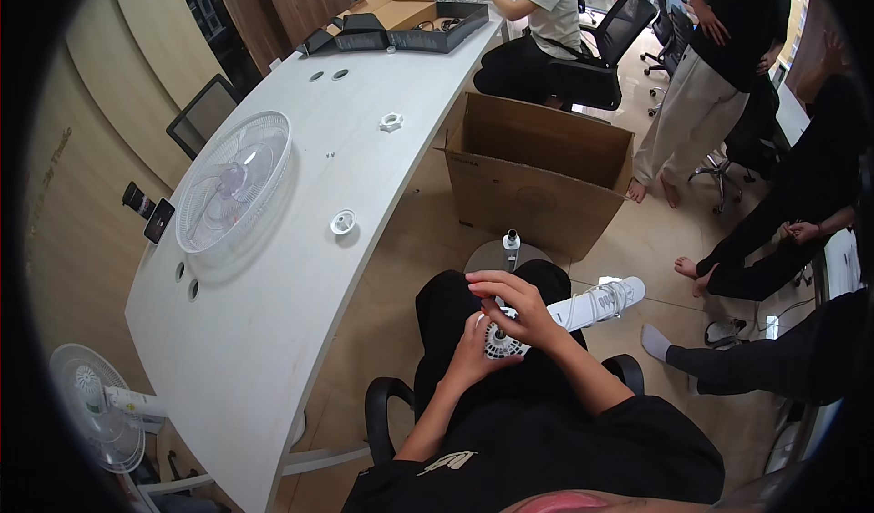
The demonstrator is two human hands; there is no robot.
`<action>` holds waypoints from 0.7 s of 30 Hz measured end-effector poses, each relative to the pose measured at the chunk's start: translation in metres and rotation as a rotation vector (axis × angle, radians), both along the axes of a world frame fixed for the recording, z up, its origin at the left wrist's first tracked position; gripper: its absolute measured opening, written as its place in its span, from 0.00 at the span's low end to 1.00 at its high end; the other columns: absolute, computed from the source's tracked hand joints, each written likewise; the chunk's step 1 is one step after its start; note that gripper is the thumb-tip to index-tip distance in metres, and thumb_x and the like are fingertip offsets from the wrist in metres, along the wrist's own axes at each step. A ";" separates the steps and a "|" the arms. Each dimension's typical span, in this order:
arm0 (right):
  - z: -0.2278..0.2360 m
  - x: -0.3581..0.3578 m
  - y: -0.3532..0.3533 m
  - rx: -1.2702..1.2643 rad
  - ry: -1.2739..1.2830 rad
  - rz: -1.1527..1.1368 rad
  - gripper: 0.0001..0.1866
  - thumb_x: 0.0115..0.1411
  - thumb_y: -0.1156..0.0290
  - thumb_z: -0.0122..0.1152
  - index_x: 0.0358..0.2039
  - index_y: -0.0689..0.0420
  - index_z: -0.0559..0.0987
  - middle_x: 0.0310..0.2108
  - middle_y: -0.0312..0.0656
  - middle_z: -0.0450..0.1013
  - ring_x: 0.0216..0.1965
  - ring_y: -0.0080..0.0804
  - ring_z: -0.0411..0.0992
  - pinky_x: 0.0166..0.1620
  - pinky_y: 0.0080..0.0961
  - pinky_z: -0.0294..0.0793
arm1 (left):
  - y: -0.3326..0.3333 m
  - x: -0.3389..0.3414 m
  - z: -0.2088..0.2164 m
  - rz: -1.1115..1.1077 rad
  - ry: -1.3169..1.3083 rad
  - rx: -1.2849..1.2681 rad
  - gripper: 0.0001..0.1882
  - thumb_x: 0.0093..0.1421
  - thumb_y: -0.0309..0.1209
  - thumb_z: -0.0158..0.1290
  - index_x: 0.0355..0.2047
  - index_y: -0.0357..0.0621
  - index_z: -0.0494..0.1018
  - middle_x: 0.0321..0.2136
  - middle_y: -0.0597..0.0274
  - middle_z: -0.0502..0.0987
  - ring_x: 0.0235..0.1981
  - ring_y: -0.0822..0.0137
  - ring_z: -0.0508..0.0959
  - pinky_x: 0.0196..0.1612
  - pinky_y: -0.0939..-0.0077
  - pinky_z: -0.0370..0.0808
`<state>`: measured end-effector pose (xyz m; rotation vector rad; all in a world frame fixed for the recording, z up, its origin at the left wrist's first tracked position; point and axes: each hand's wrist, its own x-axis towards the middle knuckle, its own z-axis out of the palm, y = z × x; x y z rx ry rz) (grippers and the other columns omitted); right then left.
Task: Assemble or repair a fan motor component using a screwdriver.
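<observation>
White round slatted fan part (497, 343): hard plastic by its look, smooth.
Long white flat fan column (579, 307): smooth plastic, slight sheen.
Round white fan head with see-through blades (235, 181): blades of clear, glossy plastic.
White lobed ring (391, 122): shiny plastic.
Long white tabletop (246, 349): smooth, satin, faintly grained like wood.
Big brown open carton (528, 205): matt cardboard.
Beige floor tiles (358, 358): polished, reflecting light.
Black short-sleeved shirt (555, 440): matt cloth.
Black chair back (628, 29): woven mesh.
</observation>
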<state>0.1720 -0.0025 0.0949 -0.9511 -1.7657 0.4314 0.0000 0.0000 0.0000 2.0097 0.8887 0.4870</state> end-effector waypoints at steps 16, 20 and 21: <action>-0.001 -0.005 0.001 0.067 -0.019 -0.109 0.18 0.54 0.82 0.67 0.46 0.55 0.81 0.55 0.47 0.72 0.50 0.44 0.77 0.51 0.35 0.78 | -0.001 0.000 0.004 0.033 -0.052 0.049 0.53 0.44 0.50 0.74 0.63 0.38 0.59 0.59 0.46 0.64 0.60 0.46 0.71 0.60 0.56 0.72; -0.013 -0.006 -0.003 -0.040 0.056 -0.143 0.20 0.52 0.82 0.68 0.47 0.55 0.81 0.56 0.47 0.73 0.52 0.45 0.76 0.52 0.36 0.77 | 0.000 0.000 0.008 0.019 -0.032 0.017 0.52 0.44 0.50 0.74 0.62 0.39 0.61 0.59 0.46 0.64 0.61 0.45 0.70 0.59 0.56 0.73; -0.011 -0.006 -0.003 -0.040 0.056 -0.141 0.20 0.52 0.82 0.68 0.47 0.55 0.81 0.56 0.47 0.73 0.52 0.45 0.76 0.52 0.36 0.77 | 0.000 0.000 0.008 0.022 -0.031 0.017 0.52 0.44 0.50 0.74 0.62 0.39 0.61 0.59 0.46 0.64 0.61 0.45 0.70 0.59 0.56 0.73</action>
